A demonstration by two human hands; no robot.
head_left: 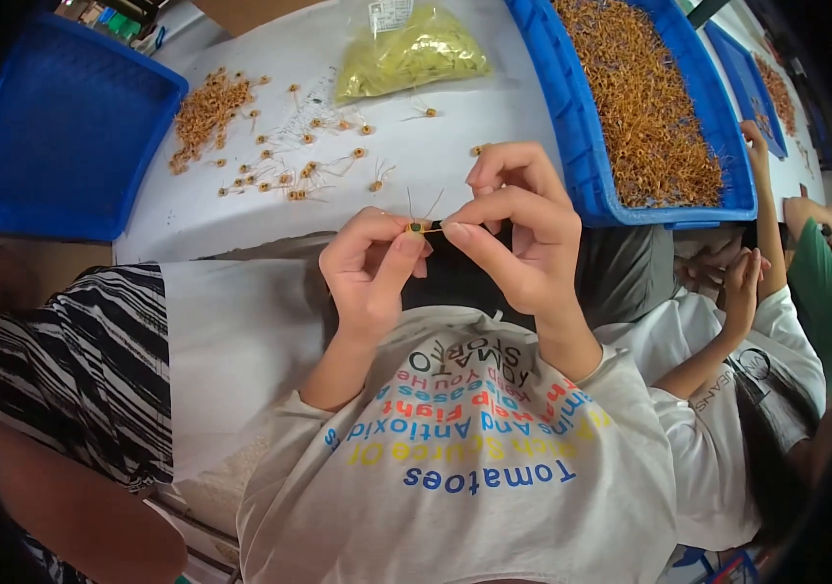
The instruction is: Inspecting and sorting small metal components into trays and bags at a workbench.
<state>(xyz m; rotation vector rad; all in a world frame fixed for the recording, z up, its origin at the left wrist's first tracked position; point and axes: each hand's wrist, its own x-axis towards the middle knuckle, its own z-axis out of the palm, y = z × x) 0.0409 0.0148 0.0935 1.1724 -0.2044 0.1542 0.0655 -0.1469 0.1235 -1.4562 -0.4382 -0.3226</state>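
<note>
My left hand (374, 265) pinches a small ring-shaped coil (416, 228), dark green in the middle, between thumb and forefinger. Thin wire leads stick up and out from it. The thumb and forefinger of my right hand (523, 234) are closed on one lead, drawn out to the right of the coil. Both hands are above my lap at the table's near edge. On the white table beyond them, several similar small coils (309, 168) with thin loose leads lie scattered. A denser heap of orange-brown coils (209, 107) lies at their left.
A clear bag (414, 56) of yellow-green pieces lies at the back. To the right stands a blue crate (586, 146) full of copper-coloured wired parts; a blue tray (65, 127) is at far left. Co-workers sit close on both sides, one in white (718, 457), one in stripes (75, 360).
</note>
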